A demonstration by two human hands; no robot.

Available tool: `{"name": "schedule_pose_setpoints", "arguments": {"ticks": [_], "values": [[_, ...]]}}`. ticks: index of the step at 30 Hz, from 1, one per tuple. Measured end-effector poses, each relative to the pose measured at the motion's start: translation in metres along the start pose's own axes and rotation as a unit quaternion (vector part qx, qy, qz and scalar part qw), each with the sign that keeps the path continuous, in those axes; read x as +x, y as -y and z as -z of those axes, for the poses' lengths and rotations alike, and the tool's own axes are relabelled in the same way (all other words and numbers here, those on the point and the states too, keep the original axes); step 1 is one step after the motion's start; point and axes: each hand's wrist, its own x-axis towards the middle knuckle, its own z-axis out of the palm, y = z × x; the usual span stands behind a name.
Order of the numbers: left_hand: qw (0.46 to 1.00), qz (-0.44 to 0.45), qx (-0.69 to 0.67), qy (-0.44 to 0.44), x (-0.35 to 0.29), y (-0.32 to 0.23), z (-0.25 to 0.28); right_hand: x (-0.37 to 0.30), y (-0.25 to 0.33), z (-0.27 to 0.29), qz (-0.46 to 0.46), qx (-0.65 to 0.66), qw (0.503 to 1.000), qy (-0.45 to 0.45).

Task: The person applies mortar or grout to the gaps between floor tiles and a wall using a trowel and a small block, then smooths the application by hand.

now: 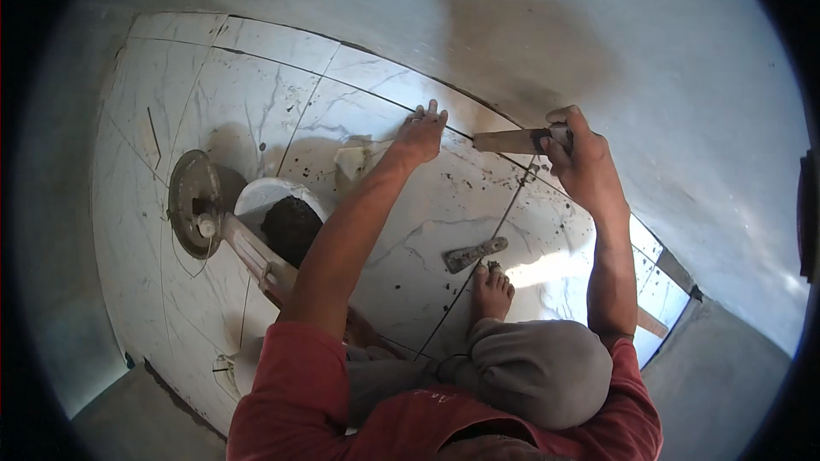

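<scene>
My left hand (422, 135) lies on a white, grey-veined tile strip beside the wall, fingers spread and pressing near a dark joint. To its right, my right hand (588, 162) is closed around a tool with a flat, brown, wooden-looking bar (504, 142) and a darker part at the fingers. The bar points left, its end by the tile strip; I cannot tell whether it touches. A mortar-smeared scraper (474, 254) lies on the floor tiles (418, 235) in front of my bare foot (492, 294).
A white bucket (248, 196) holding dark grey mortar (291, 229) stands left of my left forearm. Beside it is a round grey disc (193, 205) joined to a long pale body (252, 252). Crumbs of mortar dot the tiles. The grey wall (683, 119) rises ahead and right.
</scene>
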Motion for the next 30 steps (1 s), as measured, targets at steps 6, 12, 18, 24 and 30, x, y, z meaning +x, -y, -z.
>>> {"name": "schedule_pose_setpoints", "arguments": {"ticks": [6, 12, 18, 24, 30], "values": [[0.998, -0.003, 0.011, -0.059, -0.015, -0.004, -0.027, -0.023, 0.002, 0.0, -0.114, 0.047, 0.992, -0.023], [0.997, -0.02, 0.02, -0.07, -0.011, -0.005, -0.023, -0.039, -0.017, -0.004, -0.008, 0.0, 0.998, -0.061], [0.998, 0.017, 0.051, -0.046, -0.007, -0.007, -0.018, -0.047, 0.003, 0.025, 0.068, -0.045, 0.992, -0.095], [0.998, 0.017, 0.034, -0.04, -0.007, -0.011, -0.014, -0.029, -0.015, 0.012, 0.092, -0.116, 0.987, -0.056], [0.998, 0.014, 0.029, -0.059, -0.006, -0.009, -0.013, -0.027, 0.002, 0.009, 0.084, -0.141, 0.985, -0.057]]}}
